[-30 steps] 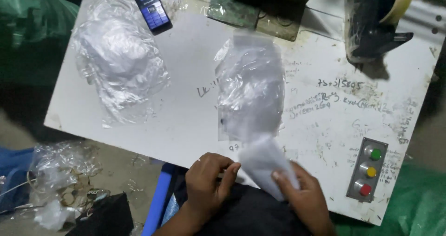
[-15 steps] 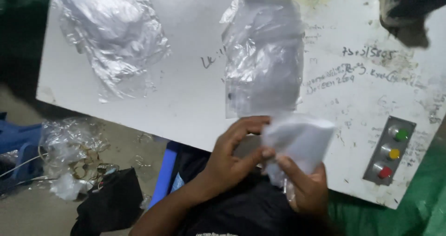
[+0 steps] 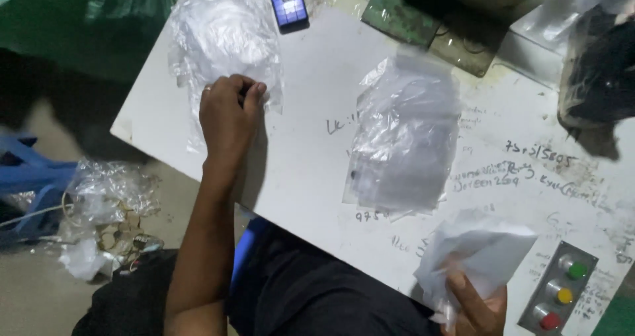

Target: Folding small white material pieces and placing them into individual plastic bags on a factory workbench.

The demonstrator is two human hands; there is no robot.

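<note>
The white bench (image 3: 311, 177) carries a flat stack of clear bags (image 3: 405, 137) between the two hands. The left hand (image 3: 228, 111), arm stretched forward, is closed in a pinch on the edge of a heap of plastic bags (image 3: 221, 38). The right hand (image 3: 473, 306), low by the lap, grips a crumpled white bag (image 3: 476, 250). This looks like picking a fresh bag; the pinch must lift only one

Light was dim and flat, brightest on the white bench (image 3: 311, 65). The floor (image 3: 40, 290) lay murky. Motion blur softened everything, edges grainy.
</note>
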